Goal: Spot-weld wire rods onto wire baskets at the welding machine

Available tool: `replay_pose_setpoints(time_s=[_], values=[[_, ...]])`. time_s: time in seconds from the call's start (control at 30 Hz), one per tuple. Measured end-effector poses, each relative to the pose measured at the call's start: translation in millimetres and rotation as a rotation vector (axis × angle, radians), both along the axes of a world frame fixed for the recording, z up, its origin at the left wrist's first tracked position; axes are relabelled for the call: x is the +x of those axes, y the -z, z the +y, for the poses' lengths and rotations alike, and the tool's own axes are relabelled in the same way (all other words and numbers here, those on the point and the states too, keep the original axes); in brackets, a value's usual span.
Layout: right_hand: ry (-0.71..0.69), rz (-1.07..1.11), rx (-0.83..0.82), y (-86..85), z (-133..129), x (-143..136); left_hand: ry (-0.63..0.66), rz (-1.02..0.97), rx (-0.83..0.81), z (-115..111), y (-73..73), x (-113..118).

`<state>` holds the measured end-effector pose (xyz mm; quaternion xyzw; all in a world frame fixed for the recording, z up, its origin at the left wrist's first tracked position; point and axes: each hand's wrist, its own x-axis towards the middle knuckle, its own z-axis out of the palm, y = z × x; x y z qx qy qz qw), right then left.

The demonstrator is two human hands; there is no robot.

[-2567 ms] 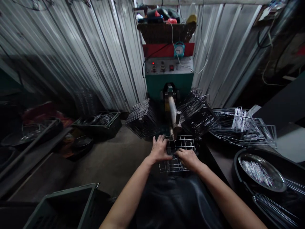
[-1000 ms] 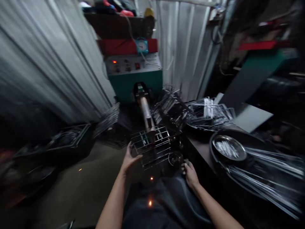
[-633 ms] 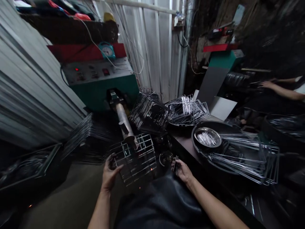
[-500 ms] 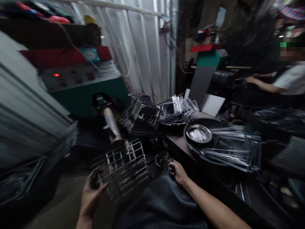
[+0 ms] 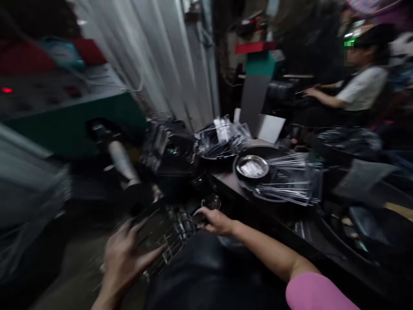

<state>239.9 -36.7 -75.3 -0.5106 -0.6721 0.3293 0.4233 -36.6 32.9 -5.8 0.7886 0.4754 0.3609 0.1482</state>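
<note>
A small metal wire basket [image 5: 174, 237] hangs tilted in front of my lap, its wires partly smeared by motion. My left hand [image 5: 125, 252] grips its left side, with thumb and fingers spread wide around the wires. At the right end of the basket, the fingers of my right hand [image 5: 214, 220] are bent and closed on it; the exact contact is blurred. Just beyond the basket points the light cylindrical arm [image 5: 121, 159] of a green machine [image 5: 74, 122]. Behind my right hand is a small round shiny dish [image 5: 211, 201].
On the bench to the right, a round tray [image 5: 240, 183] bears bent wire frames [image 5: 290, 191] and a metal bowl [image 5: 253, 166] of small pieces. Another pile of wire parts [image 5: 222, 137] lies behind it. A co-worker [image 5: 361, 86] sits at the far right beside another machine [image 5: 258, 82].
My right hand has moved left onto the wire basket, which has turned and come closer to my lap. The view has swung to the right.
</note>
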Motion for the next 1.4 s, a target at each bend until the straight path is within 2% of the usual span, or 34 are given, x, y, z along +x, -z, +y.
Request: replay_pose_setpoints(time_s=[0.1, 0.2, 0.27, 0.43, 0.5, 0.57, 0.67, 0.8, 0.9, 1.07, 1.4], values=[[-0.164, -0.079, 0.013, -39.9, 5, -3, 0.035, 0.380, 0.078, -6, -16.5, 29], [-0.225, -0.088, -0.025, -56.7, 25, -5, 0.052, 0.606, 0.034, -7, -24.4, 44], [-0.215, -0.034, -0.058, -55.8, 40, -15, 0.037, 0.643, -0.005, -8, -27.3, 49], [-0.010, 0.211, -0.057, -36.7, 51, -53, 0.031, 0.621, -0.040, -9, -26.0, 50], [-0.043, 0.310, -0.089, -32.6, 48, -59, 0.023, 0.612, -0.044, -6, -23.7, 47], [-0.150, 0.344, -0.148, -33.4, 44, -57, 0.020, 0.603, -0.050, -3, -22.7, 44], [-0.329, 0.280, -0.177, -38.1, 41, -47, 0.017, 0.595, -0.067, 0, -24.6, 39], [-0.422, 0.166, -0.015, -38.5, 47, -43, 0.024, 0.584, -0.092, 3, -28.8, 37], [-0.398, 0.100, 0.090, -35.0, 54, -48, 0.030, 0.556, -0.111, 7, -27.6, 36], [-0.303, 0.087, 0.172, -32.4, 59, -56, 0.047, 0.535, -0.111, 15, -20.7, 30], [-0.265, 0.090, 0.164, -31.8, 68, -69, 0.082, 0.541, -0.112, 30, -18.2, 8]])
